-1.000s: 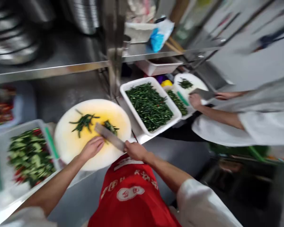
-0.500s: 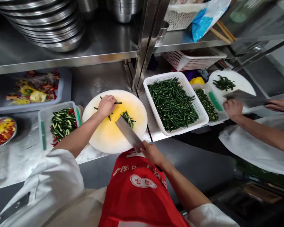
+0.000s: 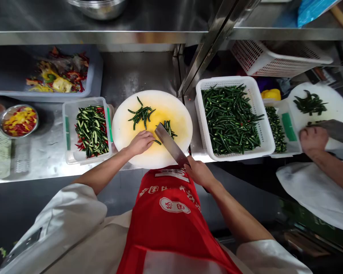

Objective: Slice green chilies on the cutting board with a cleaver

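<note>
A round white cutting board (image 3: pixel 122 129), stained yellow in its middle, lies on the steel counter before me. My left hand (image 3: pixel 142 143) is closed at the board's front left, with a green chili pepper (image 3: pixel 157 142) sticking out from its fingertips toward the blade. My right hand (image 3: pixel 199 173) grips the handle of a cleaver (image 3: pixel 171 145), whose broad blade slants over the right part of the board. Behind the blade lie several green chili pieces (image 3: pixel 169 129), partly covered by it. A loose heap of whole green chilies (image 3: pixel 142 115) rests toward the back of the board.
Left stand a clear tub of sliced chilies (image 3: pixel 92 131), a bowl of cut peppers (image 3: pixel 19 121) and a grey bin (image 3: pixel 95 76). Right is a white basket (image 3: pixel 203 125) of green chilies. Beyond it, a co-worker's hand (image 3: pixel 313 139) is beside another cleaver. A steel shelf edge (image 3: pixel 103 37) overhangs the back.
My left hand has come from the chilies at the back of the board to its front, bringing one chili beside the cleaver. The heap now shows uncovered. The camera view has shifted.
</note>
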`<state>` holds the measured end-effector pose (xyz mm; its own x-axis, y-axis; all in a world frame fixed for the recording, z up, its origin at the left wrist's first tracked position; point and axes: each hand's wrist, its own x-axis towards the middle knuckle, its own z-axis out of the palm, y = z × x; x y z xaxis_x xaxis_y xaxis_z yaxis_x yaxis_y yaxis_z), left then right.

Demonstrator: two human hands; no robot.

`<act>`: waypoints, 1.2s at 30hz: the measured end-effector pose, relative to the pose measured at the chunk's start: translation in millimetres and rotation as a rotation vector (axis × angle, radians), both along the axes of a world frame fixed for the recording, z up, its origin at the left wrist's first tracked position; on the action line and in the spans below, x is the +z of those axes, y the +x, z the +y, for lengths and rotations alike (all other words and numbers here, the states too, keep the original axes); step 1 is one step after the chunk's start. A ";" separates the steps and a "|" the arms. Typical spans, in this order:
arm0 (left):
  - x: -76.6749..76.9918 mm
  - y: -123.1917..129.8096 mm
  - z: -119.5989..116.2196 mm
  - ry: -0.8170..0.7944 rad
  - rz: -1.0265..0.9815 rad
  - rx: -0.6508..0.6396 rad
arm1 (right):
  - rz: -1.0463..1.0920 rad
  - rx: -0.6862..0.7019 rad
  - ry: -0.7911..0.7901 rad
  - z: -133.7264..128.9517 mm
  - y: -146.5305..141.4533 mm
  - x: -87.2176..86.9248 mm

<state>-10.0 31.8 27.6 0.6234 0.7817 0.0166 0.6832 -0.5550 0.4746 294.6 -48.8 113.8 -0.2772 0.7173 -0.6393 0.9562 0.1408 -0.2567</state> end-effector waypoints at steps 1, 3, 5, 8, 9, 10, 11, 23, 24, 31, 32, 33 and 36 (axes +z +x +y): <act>-1.7 0.6 -2.7 0.005 -0.020 0.022 | -0.007 0.021 -0.007 -1.5 -0.4 1.6; -6.4 3.0 -8.2 0.002 -0.063 0.048 | -0.010 0.064 -0.019 -3.6 -1.9 5.1; -10.6 6.3 -12.6 -0.009 -0.097 0.046 | -0.015 0.098 -0.027 -4.4 -4.3 9.2; -13.4 9.8 -15.5 -0.019 -0.121 0.038 | -0.034 0.112 -0.031 -2.9 -7.9 16.0; -13.5 10.2 -15.6 -0.019 -0.124 0.043 | -0.038 0.114 -0.031 -1.7 -8.4 18.4; -13.6 10.3 -15.5 -0.018 -0.126 0.046 | -0.039 0.120 -0.030 -0.4 -8.5 20.8; -13.7 10.1 -15.2 -0.016 -0.128 0.046 | -0.040 0.128 -0.031 1.1 -7.8 23.3; -19.0 7.7 -19.3 0.021 -0.143 -0.015 | -0.001 0.064 -0.062 16.2 -32.6 -2.6; -16.9 6.0 -17.4 0.015 -0.143 -0.037 | 0.008 0.047 -0.053 17.8 -35.3 -6.3; 17.5 -4.3 64.8 0.133 0.038 0.427 | 0.043 0.016 0.024 5.1 -12.2 14.3; 23.8 -1.2 80.4 0.098 0.131 0.450 | 0.047 0.032 0.018 -0.1 -10.1 18.6; 29.8 3.5 94.1 0.045 0.229 0.448 | 0.055 0.053 0.004 -5.5 -9.6 21.9; 42.6 22.1 118.5 -0.121 0.476 0.446 | 0.096 0.114 -0.034 -18.2 -14.0 24.3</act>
<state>12.1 150.3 70.2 0.1573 0.9454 -0.2853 0.9856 -0.1322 0.1053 280.6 -67.0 138.1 -0.4165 0.6562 -0.6293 0.9054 0.2363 -0.3528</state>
